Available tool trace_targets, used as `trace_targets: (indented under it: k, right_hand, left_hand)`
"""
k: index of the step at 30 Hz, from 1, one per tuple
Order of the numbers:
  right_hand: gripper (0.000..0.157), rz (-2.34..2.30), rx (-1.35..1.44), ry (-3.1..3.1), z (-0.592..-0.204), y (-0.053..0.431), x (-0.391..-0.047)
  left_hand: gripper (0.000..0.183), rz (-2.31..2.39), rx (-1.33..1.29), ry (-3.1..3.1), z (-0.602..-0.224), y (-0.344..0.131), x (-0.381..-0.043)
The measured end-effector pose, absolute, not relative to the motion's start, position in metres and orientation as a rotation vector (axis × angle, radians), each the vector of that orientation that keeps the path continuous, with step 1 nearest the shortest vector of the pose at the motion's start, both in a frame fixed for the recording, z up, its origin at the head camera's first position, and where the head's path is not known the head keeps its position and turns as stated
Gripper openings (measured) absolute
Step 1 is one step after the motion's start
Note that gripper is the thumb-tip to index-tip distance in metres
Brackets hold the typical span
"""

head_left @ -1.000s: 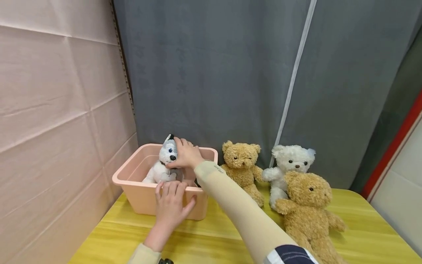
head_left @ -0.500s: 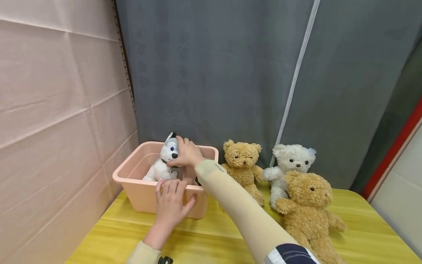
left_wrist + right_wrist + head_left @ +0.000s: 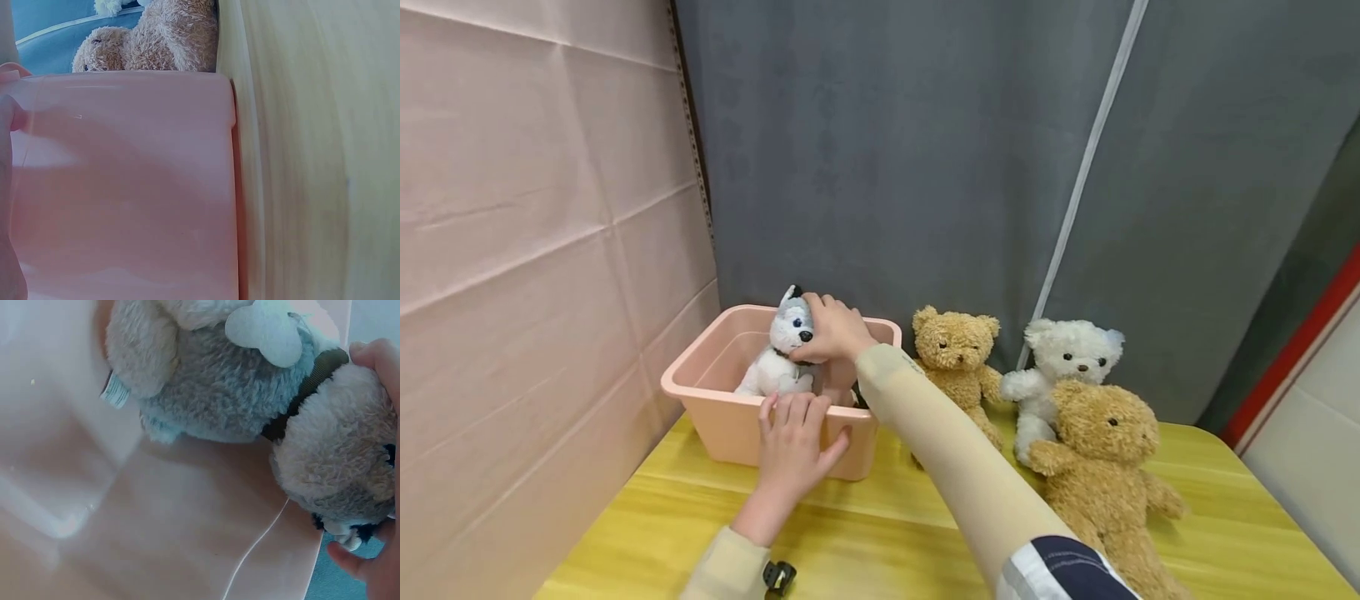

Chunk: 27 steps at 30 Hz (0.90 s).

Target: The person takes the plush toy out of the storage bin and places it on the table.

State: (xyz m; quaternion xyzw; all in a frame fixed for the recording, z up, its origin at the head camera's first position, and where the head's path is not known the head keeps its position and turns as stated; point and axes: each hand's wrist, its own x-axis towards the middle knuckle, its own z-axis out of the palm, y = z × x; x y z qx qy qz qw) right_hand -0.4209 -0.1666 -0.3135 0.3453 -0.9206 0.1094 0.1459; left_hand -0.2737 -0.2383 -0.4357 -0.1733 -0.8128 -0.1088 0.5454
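Note:
A white and grey plush dog (image 3: 775, 371) sits upright in a pink plastic bin (image 3: 715, 400), mostly above the rim at its head. My right hand (image 3: 835, 327) grips the dog's head from the side, thumb under the muzzle. In the right wrist view the plush dog (image 3: 219, 387) shows a dark collar, a pale bone-shaped tag and a small sewn label, with my right hand (image 3: 381, 569) around its head. My left hand (image 3: 793, 442) holds the bin's front rim, fingertips over the edge and thumb against the outer wall. The left wrist view shows the bin's outer wall (image 3: 131, 181) close up.
To the right of the bin a tan teddy bear (image 3: 957, 354) sits against the grey curtain (image 3: 880, 150). Beside it are a white teddy bear (image 3: 1071, 358) and another tan teddy bear (image 3: 1101, 467) in front. All stand on a yellow wood-grain table (image 3: 880, 542); a pink-covered wall (image 3: 512, 292) borders the left.
The head view has tilted down slightly, so the scene sits a little higher in the frame. Both hands keep their places on the plush dog and the bin.

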Motion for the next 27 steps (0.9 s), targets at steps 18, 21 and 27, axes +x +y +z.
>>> trace_targets:
  k: [18,21,27]
  right_hand:
    - [0.097,0.345,1.035,-2.544,-0.295,-0.155,-0.425]
    - [0.097,0.338,1.035,-2.533,-0.287,-0.154,-0.422]
    - [0.097,0.368,1.041,-2.508,-0.268,-0.152,-0.415]
  left_hand:
    - [0.043,-0.272,-0.4,-1.981,-0.433,-0.238,-0.271]
    - [0.043,-0.269,-0.404,-1.983,-0.433,-0.238,-0.272]
    - [0.044,-0.277,-0.401,-1.989,-0.435,-0.239,-0.272]
